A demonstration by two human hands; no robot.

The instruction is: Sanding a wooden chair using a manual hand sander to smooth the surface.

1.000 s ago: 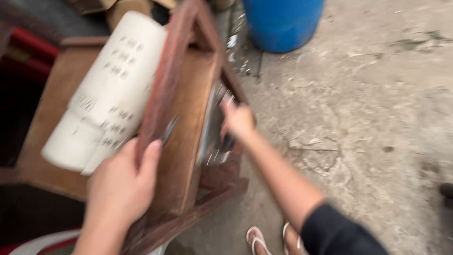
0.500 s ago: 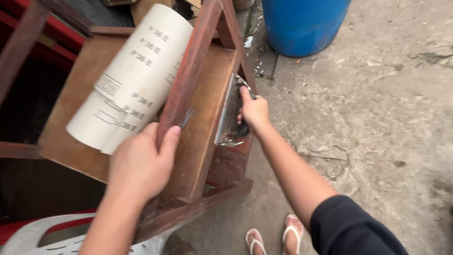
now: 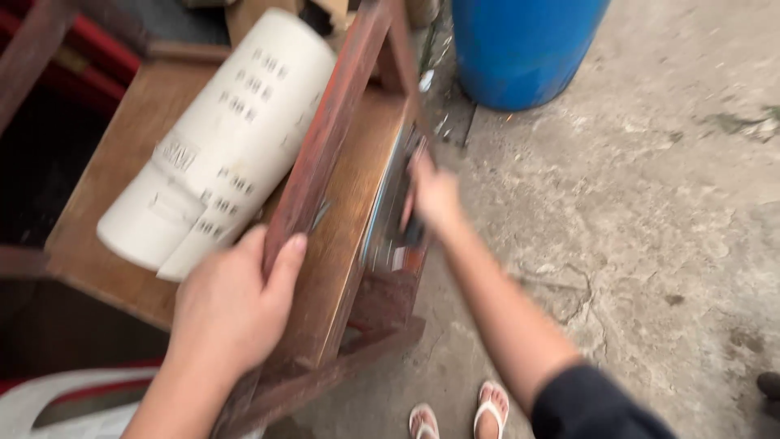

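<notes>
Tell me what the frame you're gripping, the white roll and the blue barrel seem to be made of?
Frame: looks like wood with worn reddish-brown paint, grain and scuffs showing; left hand grips it. White roll: probably paper or sanding sheet, matte, with printed marks. Blue barrel: likely plastic, smooth with a slight sheen. The right hand is blurred.

A grey concrete floor (image 3: 650, 203), rough, stained and cracked, fills the frame from 1 to 5 o'clock under soft, even daylight. A blue barrel (image 3: 520, 49) stands on it at 1 o'clock, with small bits of litter (image 3: 443, 122) just beside its base. At 10 o'clock a red bar (image 3: 97, 49) crosses a dark, shadowed corner. A white plastic chair (image 3: 49, 402) with red trim shows at 8 o'clock.
</notes>
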